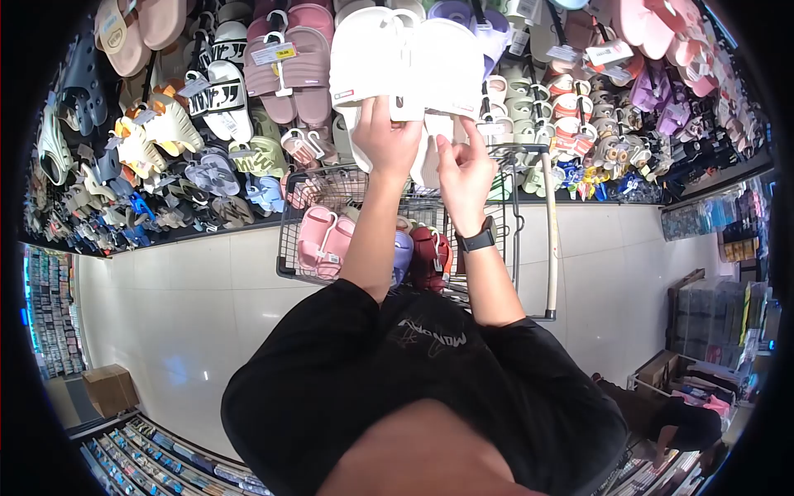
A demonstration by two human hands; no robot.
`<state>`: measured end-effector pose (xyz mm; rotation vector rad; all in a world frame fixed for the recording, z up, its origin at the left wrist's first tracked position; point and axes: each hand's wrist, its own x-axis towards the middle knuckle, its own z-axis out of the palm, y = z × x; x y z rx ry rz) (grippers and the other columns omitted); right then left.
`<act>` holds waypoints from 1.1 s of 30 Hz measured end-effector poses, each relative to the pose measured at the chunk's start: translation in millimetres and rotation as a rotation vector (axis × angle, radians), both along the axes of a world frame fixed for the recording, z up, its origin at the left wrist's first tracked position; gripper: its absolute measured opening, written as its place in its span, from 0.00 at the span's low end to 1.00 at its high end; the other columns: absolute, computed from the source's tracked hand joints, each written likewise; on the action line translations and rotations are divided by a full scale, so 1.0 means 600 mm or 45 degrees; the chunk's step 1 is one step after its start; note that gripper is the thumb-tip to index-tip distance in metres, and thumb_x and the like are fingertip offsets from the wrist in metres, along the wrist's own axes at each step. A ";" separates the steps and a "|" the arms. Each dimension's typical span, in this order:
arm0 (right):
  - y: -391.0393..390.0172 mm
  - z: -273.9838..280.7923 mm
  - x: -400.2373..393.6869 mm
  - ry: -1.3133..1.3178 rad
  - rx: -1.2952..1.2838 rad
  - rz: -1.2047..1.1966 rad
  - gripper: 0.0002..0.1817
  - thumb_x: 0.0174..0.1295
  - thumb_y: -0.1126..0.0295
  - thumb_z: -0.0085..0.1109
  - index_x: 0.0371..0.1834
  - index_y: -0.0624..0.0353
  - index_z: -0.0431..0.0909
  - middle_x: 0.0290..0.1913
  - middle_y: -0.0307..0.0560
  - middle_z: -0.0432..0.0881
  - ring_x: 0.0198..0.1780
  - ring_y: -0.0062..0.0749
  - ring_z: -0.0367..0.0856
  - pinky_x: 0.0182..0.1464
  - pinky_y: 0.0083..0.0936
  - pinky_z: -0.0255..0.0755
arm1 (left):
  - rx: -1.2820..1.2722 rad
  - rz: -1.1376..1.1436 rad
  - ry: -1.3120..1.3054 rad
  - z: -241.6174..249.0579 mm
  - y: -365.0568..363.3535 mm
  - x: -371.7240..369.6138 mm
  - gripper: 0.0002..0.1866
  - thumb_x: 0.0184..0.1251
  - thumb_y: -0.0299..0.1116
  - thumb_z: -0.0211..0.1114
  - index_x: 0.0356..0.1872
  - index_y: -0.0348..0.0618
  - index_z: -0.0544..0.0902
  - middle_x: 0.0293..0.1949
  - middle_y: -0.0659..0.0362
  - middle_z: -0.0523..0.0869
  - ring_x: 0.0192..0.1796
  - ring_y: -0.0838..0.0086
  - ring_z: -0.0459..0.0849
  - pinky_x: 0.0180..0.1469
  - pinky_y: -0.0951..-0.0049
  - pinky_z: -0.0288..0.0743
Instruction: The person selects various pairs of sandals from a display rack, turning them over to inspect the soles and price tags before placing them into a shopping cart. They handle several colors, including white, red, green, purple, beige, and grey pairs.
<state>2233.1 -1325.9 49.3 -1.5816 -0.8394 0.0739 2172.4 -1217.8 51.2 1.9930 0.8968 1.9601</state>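
A pair of white slide sandals hangs before the display, joined by a white hanger. My left hand is closed on the lower part of the pair, near the middle. My right hand, with a dark watch on its wrist, grips the right sandal's lower edge between thumb and fingers. Below my arms stands a wire shopping cart. In it lie pink sandals, a purple shoe partly hidden by my left forearm, and dark red clogs.
Hanging racks of footwear fill the wall ahead, with mauve slides and black-and-white slides to the left. The cart's pale handle is at right. A cardboard box rests behind left; another person is behind right.
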 end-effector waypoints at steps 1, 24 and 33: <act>-0.011 0.004 0.001 -0.010 -0.014 -0.005 0.17 0.58 0.70 0.66 0.48 0.66 0.79 0.15 0.46 0.77 0.16 0.27 0.75 0.23 0.27 0.69 | -0.020 -0.010 0.008 0.007 -0.015 0.004 0.19 0.50 0.30 0.71 0.45 0.37 0.83 0.39 0.52 0.85 0.36 0.56 0.85 0.34 0.63 0.78; -0.397 0.076 0.032 -0.386 0.109 0.117 0.06 0.54 0.76 0.66 0.28 0.61 0.76 0.20 0.36 0.76 0.22 0.20 0.73 0.25 0.20 0.67 | 0.278 0.132 0.009 0.021 -0.303 0.034 0.14 0.47 0.27 0.70 0.38 0.41 0.81 0.33 0.55 0.81 0.27 0.59 0.83 0.29 0.63 0.76; -0.290 0.073 -0.069 -1.207 -0.255 -0.256 0.05 0.48 0.70 0.60 0.25 0.58 0.77 0.20 0.43 0.77 0.24 0.34 0.79 0.24 0.29 0.73 | 0.358 0.098 0.312 -0.104 -0.329 0.004 0.14 0.49 0.28 0.69 0.38 0.41 0.80 0.36 0.52 0.82 0.36 0.53 0.83 0.32 0.61 0.77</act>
